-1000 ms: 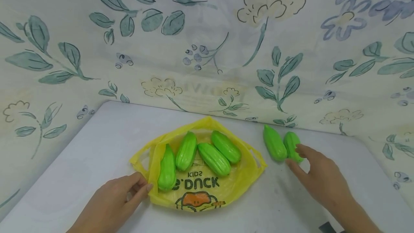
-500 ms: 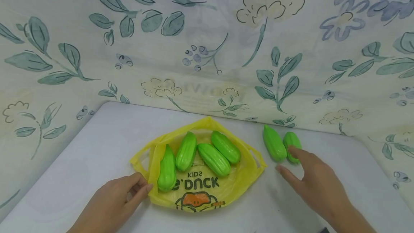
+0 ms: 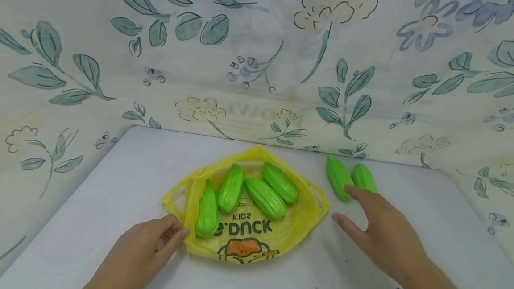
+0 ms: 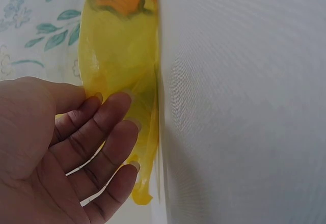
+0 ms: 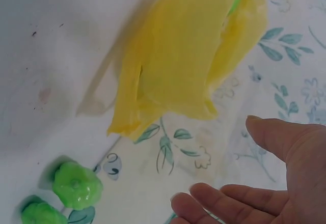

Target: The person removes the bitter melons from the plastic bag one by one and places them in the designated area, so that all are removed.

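Observation:
A yellow plastic bag [image 3: 293,233] with a printed duck lies spread on the table, its mouth wide. Several green, ridged, gourd-like vegetables [image 3: 266,197] rest inside it. My left hand [image 3: 138,251] pinches the bag's left edge; the left wrist view shows thumb and index finger on the yellow plastic [image 4: 114,35]. My right hand [image 3: 387,231] has its fingers spread and holds nothing. Its fingertips overlap the near end of one of two loose green gourds [image 3: 337,173] right of the bag. The other loose gourd [image 3: 363,176] is partly hidden behind this hand.
The white tabletop [image 3: 120,177] ends at the back against a hanging cloth [image 3: 257,57] printed with leaves and flowers. More of this cloth runs along the left and right sides. The bag's right handle loop [image 3: 323,197] reaches toward the loose gourds.
My right hand has moved left and slightly nearer the front, from the right loose gourd toward the bag. The left hand, the bag and the gourds have stayed put.

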A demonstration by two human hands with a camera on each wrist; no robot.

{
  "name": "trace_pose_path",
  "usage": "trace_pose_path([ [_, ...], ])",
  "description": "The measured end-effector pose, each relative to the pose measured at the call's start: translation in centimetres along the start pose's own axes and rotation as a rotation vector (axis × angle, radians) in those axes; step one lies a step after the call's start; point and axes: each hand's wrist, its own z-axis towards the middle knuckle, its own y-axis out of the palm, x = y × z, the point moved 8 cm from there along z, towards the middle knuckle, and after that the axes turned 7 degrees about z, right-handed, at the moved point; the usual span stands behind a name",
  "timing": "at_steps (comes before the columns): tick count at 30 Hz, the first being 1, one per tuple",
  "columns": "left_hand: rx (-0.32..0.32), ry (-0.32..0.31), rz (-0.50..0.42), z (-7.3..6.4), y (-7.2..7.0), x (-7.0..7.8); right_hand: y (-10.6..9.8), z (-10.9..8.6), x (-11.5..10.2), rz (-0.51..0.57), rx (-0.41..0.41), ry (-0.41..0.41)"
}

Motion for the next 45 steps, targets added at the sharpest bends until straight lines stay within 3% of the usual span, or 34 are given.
trace_pose_path([
  [11, 0.003, 0.007, -0.002, 0.0, 0.0, 0.0, 0.6, -0.3, -1.3, 0.006, -0.013, -0.043],
  [23, 0.028, 0.032, -0.007, -0.1, -0.1, 0.0, 0.6, -0.7, -2.5, 0.008, 0.027, -0.139],
  [45, 0.002, 0.011, 0.001, 0.0, 0.0, -0.1, 1.5, -1.0, -3.8, 0.036, 0.034, -0.237],
])
